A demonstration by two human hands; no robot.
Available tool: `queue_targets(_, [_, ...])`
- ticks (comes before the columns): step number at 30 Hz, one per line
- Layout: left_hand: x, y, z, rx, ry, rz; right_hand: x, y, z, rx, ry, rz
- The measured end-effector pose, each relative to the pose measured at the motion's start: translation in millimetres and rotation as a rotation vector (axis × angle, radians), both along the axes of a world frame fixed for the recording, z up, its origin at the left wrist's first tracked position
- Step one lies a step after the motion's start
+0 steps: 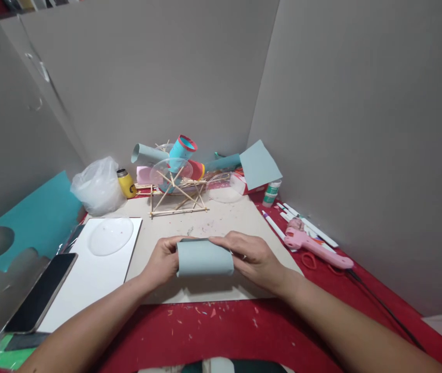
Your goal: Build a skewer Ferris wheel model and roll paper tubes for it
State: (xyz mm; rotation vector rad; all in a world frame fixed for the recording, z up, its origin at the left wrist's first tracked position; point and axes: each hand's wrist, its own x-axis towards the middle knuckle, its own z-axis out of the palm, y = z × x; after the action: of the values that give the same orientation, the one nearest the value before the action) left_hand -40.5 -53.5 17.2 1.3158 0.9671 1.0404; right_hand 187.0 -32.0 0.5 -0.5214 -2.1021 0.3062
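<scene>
- A grey-blue paper tube (204,258) is lying sideways between the two hands, hanging over the beige board (221,220).
- The paper could be springing open if the fingers let go too soon; I'm not seeing whether its edge is stuck down.
- It could be getting squashed or creased if somebody is pinching too hard, because paper is bending easily.
- The right arm is resting near the black cord (384,305) of the pink glue gun (316,246), so a bump could be tugging it.
- The left hand (164,260) is curling round the left end, its fingers bending nearly closed on the paper.
- The right hand (255,257) is gripping the right end, fingertips pressing the top edge, with only a small gap showing.
- Both arms are reaching forward and slanting inward.
</scene>
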Motion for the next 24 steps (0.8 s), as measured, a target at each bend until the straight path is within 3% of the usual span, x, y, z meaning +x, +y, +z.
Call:
queue_targets(3, [2, -2, -1.7, -0.027, -0.014, -0.023, 0, 0, 0.7, 0.057, 0.02, -0.05])
queue_targets(10, [2, -4, -4.0, -0.076, -0.059, -0.054, -3, -6, 8.1, -0.036, 0.001, -0.039])
queue_targets(18, [0, -3, -16.3, -0.041, -0.023, -0.087, 2, -4, -1.4, -0.156, -0.105, -0.075])
queue_targets(24, [-1, -4, -16.6, 0.017, -0.01, -0.127, 4, -1, -7.3, -0.203, -0.175, -0.106])
